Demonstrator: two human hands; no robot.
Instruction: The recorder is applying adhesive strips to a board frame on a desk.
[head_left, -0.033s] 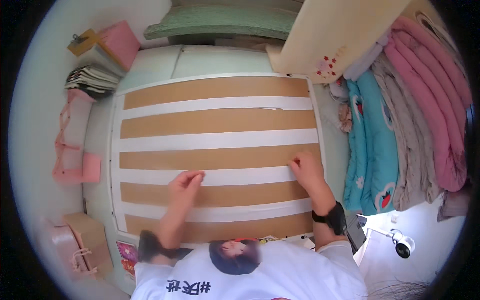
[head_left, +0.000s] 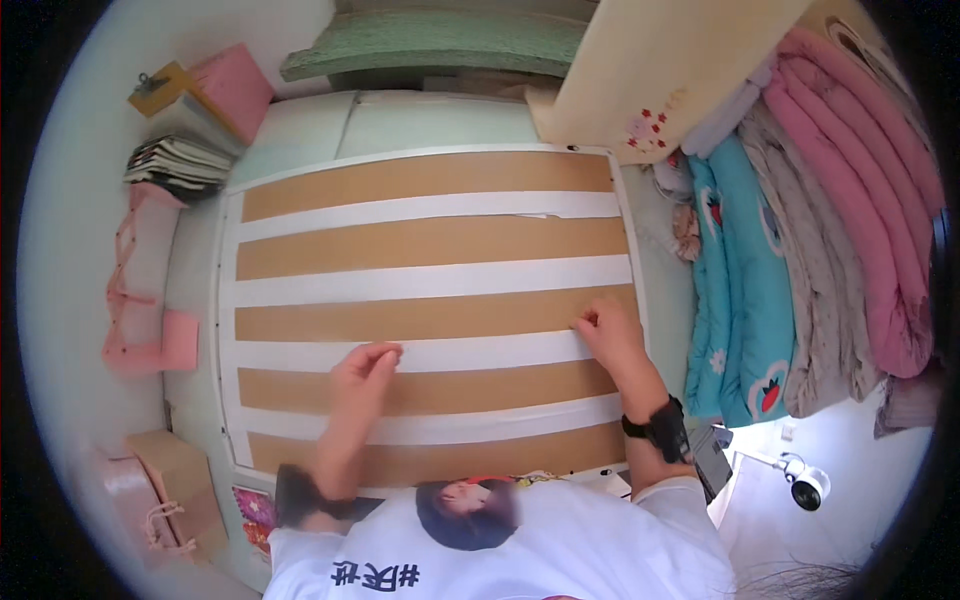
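In front of me lies a large flat board (head_left: 430, 233) with a white rim, crossed by alternating brown and white bands. My left hand (head_left: 365, 372) is over its lower middle, thumb and fingers pinched together at a white band (head_left: 480, 352). Near the board's right edge, my right hand (head_left: 610, 330) has its thumb and forefinger curled together at the right part of that same band. Whatever either pinch holds, if anything, is too small to make out. A small lifted or torn spot (head_left: 545, 215) shows along a white band farther up. Both wrists wear dark bands.
Folded quilts, one blue (head_left: 745, 290) and one pink (head_left: 850, 180), are piled at the right. Along the left stand stacked books (head_left: 180, 165), a pink folding rack (head_left: 130, 290) and a tan paper bag (head_left: 180, 490). A cream curtain (head_left: 640, 70) hangs beyond the board.
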